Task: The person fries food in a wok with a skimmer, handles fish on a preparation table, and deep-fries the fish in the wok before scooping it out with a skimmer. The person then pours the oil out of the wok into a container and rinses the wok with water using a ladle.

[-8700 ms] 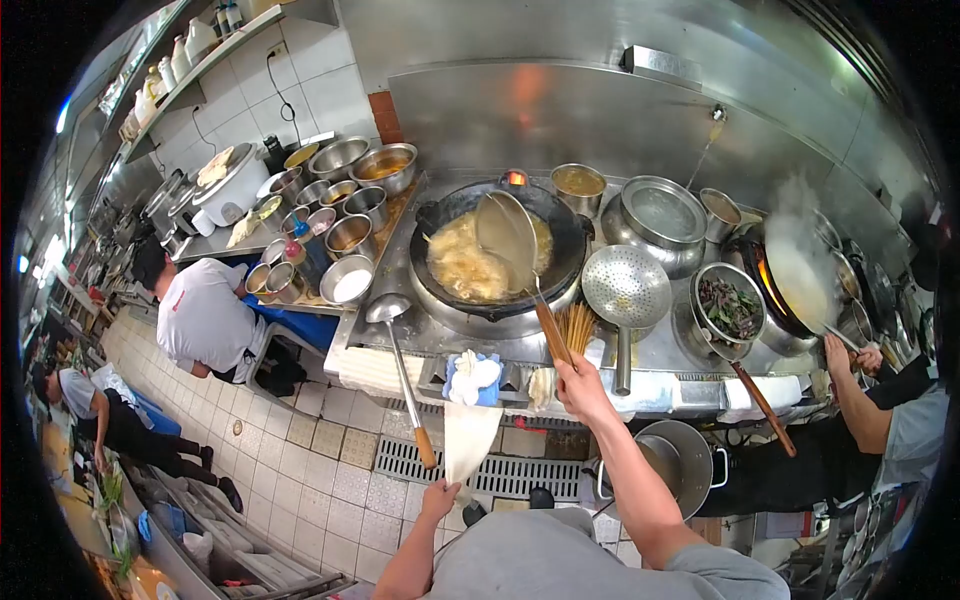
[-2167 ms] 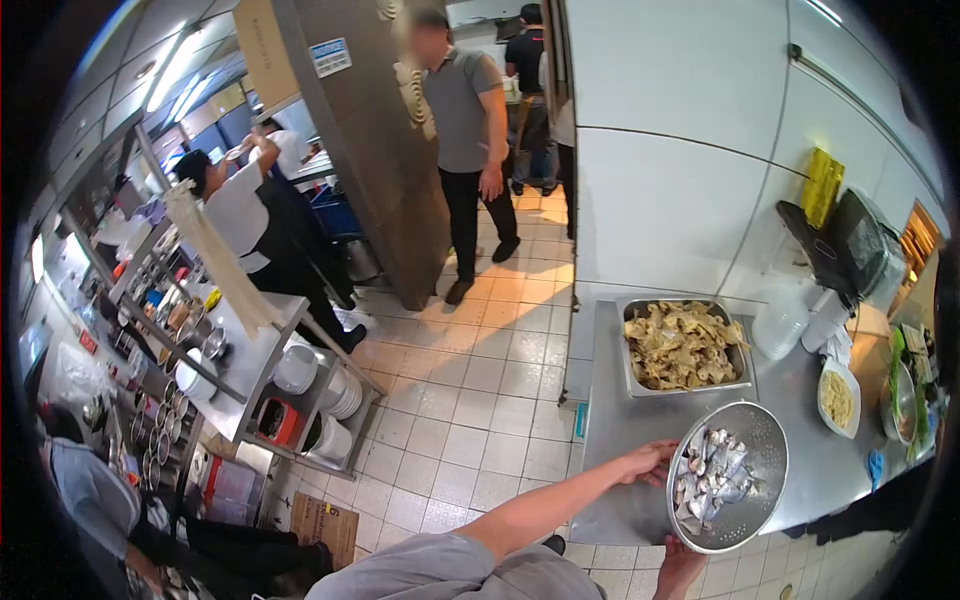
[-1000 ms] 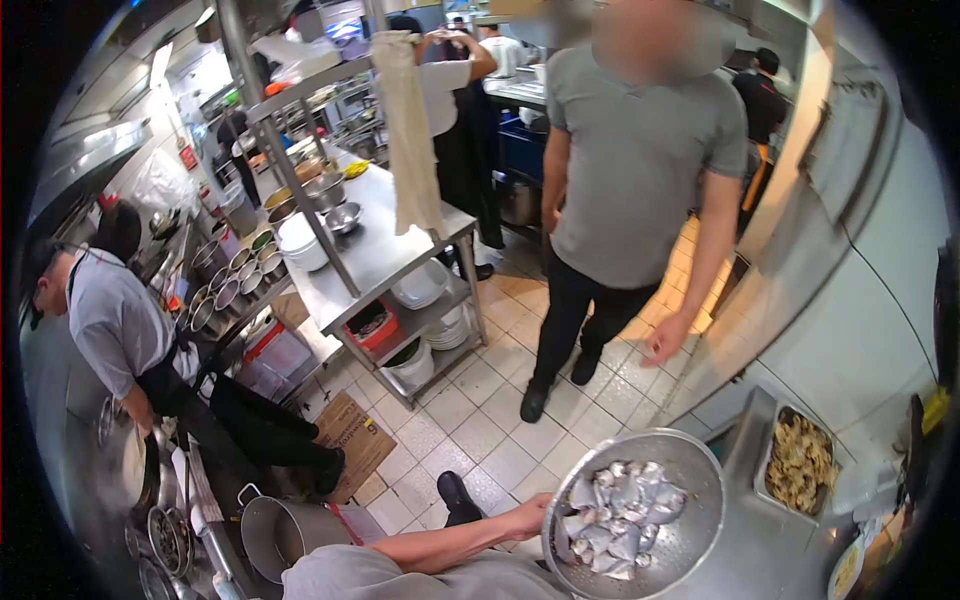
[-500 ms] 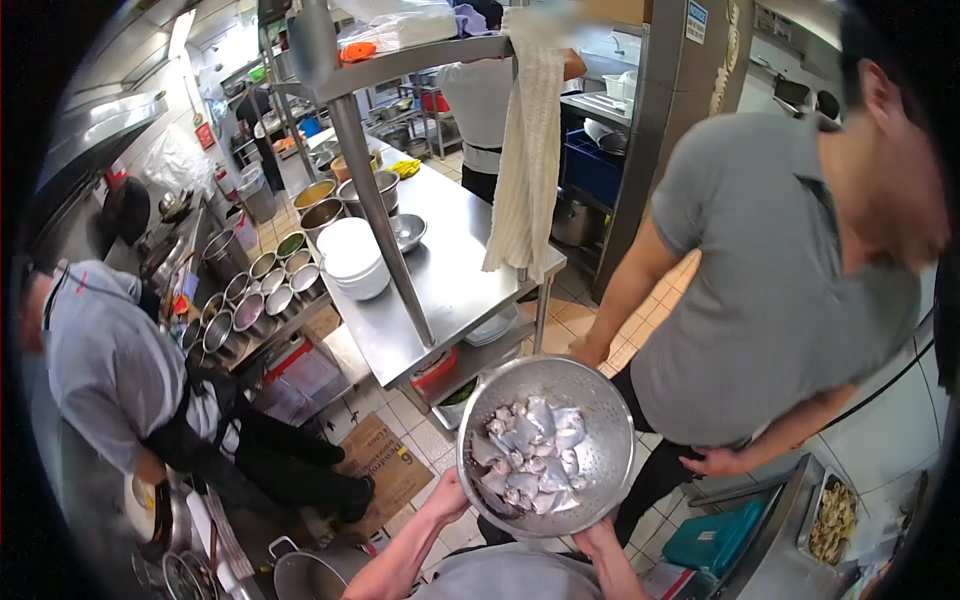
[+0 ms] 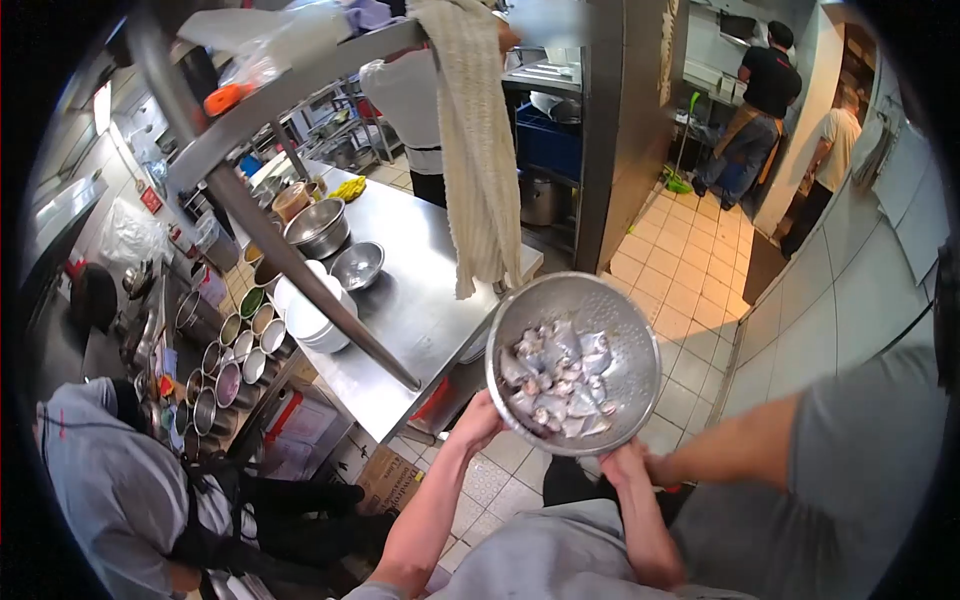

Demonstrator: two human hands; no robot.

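Note:
A large perforated metal colander (image 5: 635, 350) holds several pale, silvery pieces that look like fish (image 5: 565, 375). My left hand (image 5: 478, 422) grips its lower left rim, with the fingers partly hidden behind the bowl. At the bottom right rim, my right hand (image 5: 625, 460) is closed on the same colander. A co-worker's forearm (image 5: 730, 445) reaches in from the right, and its hand is beside or behind my right wrist; whether it touches me I cannot tell.
A steel table (image 5: 400, 240) with bowls stands ahead, under a post and a hanging towel (image 5: 480, 150). A person in grey (image 5: 110, 480) is at the left. Tiled floor (image 5: 680, 250) runs back toward two people. Flattened cardboard (image 5: 388, 480) lies on the floor.
The view has turned right. The colander, still in both my hands, sits higher and further right in view. The grey-shirted co-worker has moved from beyond the colander to the lower right, close beside me.

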